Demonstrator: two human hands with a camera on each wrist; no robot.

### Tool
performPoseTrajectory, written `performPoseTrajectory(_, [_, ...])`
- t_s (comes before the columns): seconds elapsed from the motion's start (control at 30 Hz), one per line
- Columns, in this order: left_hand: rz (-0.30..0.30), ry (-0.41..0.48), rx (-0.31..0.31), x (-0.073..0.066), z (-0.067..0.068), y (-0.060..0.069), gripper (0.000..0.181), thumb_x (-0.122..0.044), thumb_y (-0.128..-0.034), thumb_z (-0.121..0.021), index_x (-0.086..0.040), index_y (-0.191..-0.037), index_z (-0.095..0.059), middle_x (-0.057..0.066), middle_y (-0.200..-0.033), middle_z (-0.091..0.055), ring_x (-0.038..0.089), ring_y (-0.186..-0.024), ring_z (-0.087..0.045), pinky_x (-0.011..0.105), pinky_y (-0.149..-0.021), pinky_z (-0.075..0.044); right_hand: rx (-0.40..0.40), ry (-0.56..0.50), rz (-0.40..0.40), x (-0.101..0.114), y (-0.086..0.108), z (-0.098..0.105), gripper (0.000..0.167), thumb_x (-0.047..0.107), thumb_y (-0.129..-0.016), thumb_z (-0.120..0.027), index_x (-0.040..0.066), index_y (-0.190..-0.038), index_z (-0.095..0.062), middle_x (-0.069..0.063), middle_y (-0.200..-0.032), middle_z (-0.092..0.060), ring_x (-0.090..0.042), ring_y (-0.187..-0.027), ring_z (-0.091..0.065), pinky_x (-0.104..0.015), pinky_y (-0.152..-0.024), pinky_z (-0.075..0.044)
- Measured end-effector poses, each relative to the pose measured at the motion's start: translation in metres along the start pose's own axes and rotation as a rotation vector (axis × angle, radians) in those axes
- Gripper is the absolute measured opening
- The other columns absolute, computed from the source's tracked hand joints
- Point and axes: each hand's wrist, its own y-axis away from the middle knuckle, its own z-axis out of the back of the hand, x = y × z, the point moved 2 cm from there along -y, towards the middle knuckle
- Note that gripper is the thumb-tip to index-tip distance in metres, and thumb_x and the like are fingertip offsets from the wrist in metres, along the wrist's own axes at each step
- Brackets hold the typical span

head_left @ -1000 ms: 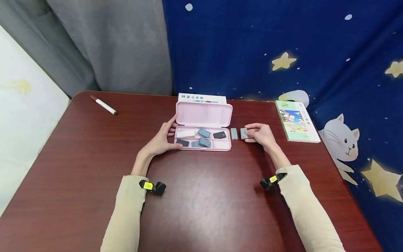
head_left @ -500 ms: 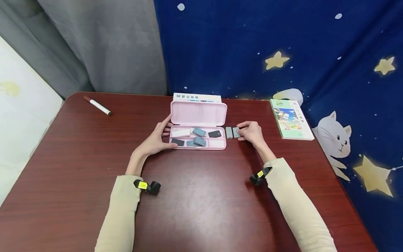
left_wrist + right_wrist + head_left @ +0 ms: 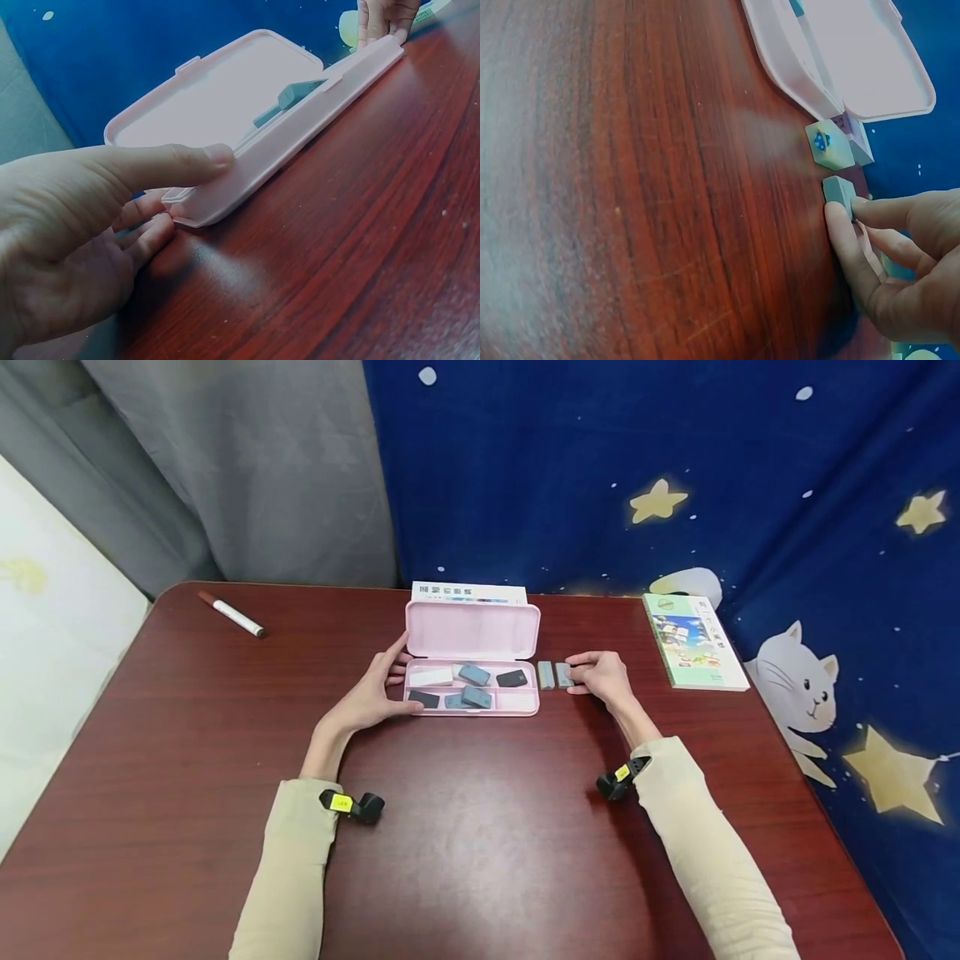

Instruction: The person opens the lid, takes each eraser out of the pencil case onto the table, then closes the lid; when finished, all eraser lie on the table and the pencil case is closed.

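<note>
A pink pencil case (image 3: 472, 631) lies with its lid up at the far middle of the table. My left hand (image 3: 367, 693) holds its left end, thumb along the front wall and fingers around the end. In its compartments are a white eraser (image 3: 432, 677), a black eraser (image 3: 512, 678), a dark eraser (image 3: 423, 698) and several blue-grey ones (image 3: 474, 674). Right of the case stands a pale blue-grey eraser (image 3: 546, 675). Just beside it, my right hand (image 3: 603, 675) pinches another blue-grey eraser (image 3: 838, 191) between thumb and fingers, a narrow gap from the first.
A white box or book (image 3: 468, 592) with printed characters stands behind the lid. A green-and-white book (image 3: 697, 643) lies at the far right, near the edge. A capped marker (image 3: 232, 615) lies at the far left. Curtains (image 3: 525, 468) hang behind the table.
My right hand has brought its eraser leftward, closer to the standing one, and then stays about there. The left hand keeps its place on the pencil case. The head view has shifted slightly.
</note>
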Motion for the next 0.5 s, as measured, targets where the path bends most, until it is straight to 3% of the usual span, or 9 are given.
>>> performPoseTrajectory(0.23, [-0.021, -0.003, 0.000, 0.0026, -0.0024, -0.0001, 0.114, -0.010, -0.0736, -0.085, -0.020, -0.157, -0.007, 0.017, -0.134, -0.032, 0.030, -0.122, -0.035, 0.046, -0.107, -0.033, 0.004, 0.039, 0.013, 0.0007, 0.0026, 0.0017, 0.025, -0.002, -0.088, -0.064, -0.008, -0.113, -0.065, -0.019, -0.091, -0.069, -0.011, -0.065, -0.067, -0.030, -0.062, -0.057])
performPoseTrajectory(0.5, [-0.017, -0.017, -0.008, 0.0013, -0.0011, 0.0006, 0.114, -0.010, -0.0738, -0.085, -0.023, -0.157, -0.007, 0.015, -0.135, -0.031, 0.028, -0.122, -0.035, 0.045, -0.107, -0.033, -0.015, 0.137, 0.043, 0.0035, 0.0033, -0.0013, 0.023, -0.001, -0.089, -0.065, -0.005, -0.111, -0.066, -0.021, -0.093, -0.068, -0.012, -0.061, -0.067, -0.030, -0.059, -0.057])
